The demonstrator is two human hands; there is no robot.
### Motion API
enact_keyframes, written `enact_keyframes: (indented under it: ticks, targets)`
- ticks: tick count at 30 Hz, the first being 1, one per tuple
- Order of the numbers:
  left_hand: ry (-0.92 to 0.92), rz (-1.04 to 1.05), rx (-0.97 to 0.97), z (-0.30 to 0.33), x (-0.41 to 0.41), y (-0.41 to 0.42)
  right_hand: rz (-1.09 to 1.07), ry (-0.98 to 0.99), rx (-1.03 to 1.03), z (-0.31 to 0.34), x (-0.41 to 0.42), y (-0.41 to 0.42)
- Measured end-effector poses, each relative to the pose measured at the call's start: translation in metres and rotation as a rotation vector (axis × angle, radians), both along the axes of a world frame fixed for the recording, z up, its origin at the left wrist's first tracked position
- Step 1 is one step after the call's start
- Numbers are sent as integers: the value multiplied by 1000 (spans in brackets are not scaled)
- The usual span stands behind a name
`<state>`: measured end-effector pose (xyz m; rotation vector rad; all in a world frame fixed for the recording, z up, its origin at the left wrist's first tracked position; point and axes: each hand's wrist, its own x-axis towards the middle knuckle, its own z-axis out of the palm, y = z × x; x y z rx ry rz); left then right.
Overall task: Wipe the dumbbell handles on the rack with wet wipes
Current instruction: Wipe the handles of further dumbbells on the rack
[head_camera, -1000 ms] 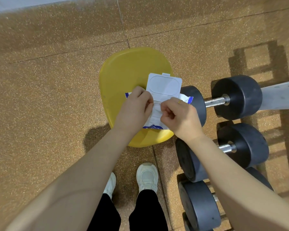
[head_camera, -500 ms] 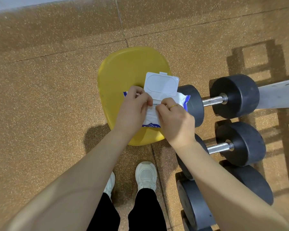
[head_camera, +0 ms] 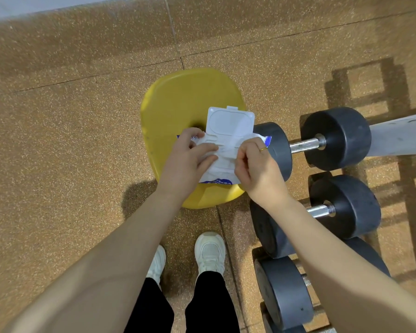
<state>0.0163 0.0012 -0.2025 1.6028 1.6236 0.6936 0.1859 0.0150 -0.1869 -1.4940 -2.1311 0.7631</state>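
A white and blue pack of wet wipes (head_camera: pixel 222 174) lies on a yellow stool (head_camera: pixel 185 104), its white flip lid (head_camera: pixel 229 122) standing open. My left hand (head_camera: pixel 190 159) rests on the pack's left side, fingers and thumb spread over it. My right hand (head_camera: pixel 255 162) pinches the white wipe (head_camera: pixel 226 150) at the pack's opening. Black dumbbells sit on a rack to the right: the top dumbbell (head_camera: pixel 335 138) with a chrome handle (head_camera: pixel 304 144), a second dumbbell (head_camera: pixel 346 205) below it, and more dumbbells (head_camera: pixel 283 292) lower down.
A grey rack rail (head_camera: pixel 399 138) runs off to the right behind the top dumbbell. Speckled brown floor (head_camera: pixel 58 152) surrounds the stool. My white shoes (head_camera: pixel 209 253) and black trousers stand just before the stool.
My hands have moved a little apart on the pack. The right hand has shifted right and pulls at the wipe in the opening. The left fingers have spread flatter on the pack.
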Motion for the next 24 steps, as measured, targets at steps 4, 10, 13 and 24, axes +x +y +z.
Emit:
enact_keyframes:
  ticks: [4,10,13,24]
  targets:
    - [17,32,-24,3,5,-1,-20,-214,117,6,-14,-8]
    - [37,44,-10,7,12,0,-152,-682,246,9,-34,-14]
    - [38,44,-1,7,13,-1,-181,-505,214,8,-30,-10]
    - [-44,93,-72,6,11,0,-154,214,-229,11,4,-9]
